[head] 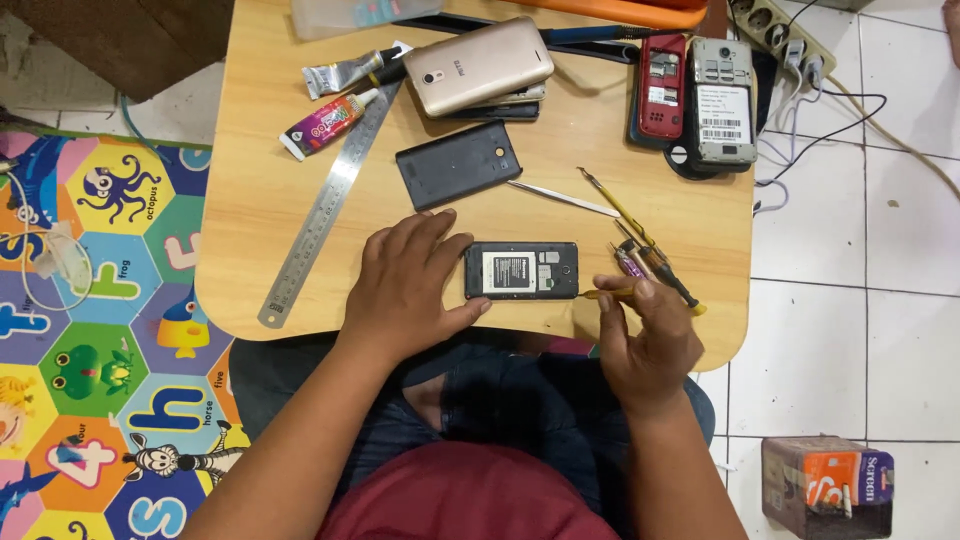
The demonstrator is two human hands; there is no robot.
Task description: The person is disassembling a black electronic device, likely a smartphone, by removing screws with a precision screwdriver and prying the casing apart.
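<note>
Low over the lap, a small light wooden desk point(250, 200) carries a backless black phone point(521, 271), pinned by the flat, released left hand point(408, 290) so the right hand's point(648, 345) fingers, grasping a yellow-handled screwdriver point(606, 294), can reach its edge.

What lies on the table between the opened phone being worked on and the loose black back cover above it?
Only bare wood separates the opened phone from the back cover in the head view; the tweezers lie off to the side.

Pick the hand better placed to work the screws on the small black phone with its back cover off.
Right. The right hand already holds a thin yellow-handled screwdriver, tip at the opened black phone's right edge. The left hand lies flat, steadying its left end.
</note>
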